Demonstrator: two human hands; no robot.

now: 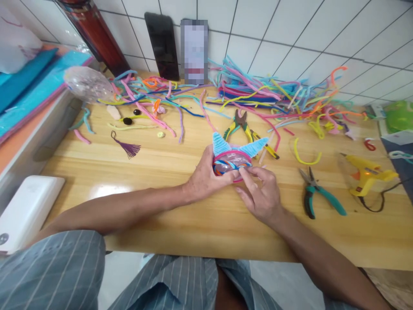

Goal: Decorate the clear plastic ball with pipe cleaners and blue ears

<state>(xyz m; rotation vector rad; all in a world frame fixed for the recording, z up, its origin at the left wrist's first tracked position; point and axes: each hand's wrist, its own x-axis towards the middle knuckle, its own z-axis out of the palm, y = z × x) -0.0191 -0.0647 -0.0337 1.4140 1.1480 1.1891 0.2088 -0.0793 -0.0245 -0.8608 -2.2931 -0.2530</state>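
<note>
A small craft piece [232, 157] made of pipe cleaners, with a pink ring, a multicoloured middle and two light blue ear-like points, sits on the wooden table [161, 224]. My left hand [206, 176] is closed around its left side. My right hand [261, 191] pinches its lower right edge with thumb and forefinger, the other fingers loosely curled.
A heap of coloured pipe cleaners [258, 92] covers the table's back. Yellow-green pliers [247, 129] lie just behind the piece, teal pliers [318, 193] and a yellow glue gun [368, 174] to the right. A purple tassel [127, 147], white box [26, 211], clear ball [87, 84] on the left.
</note>
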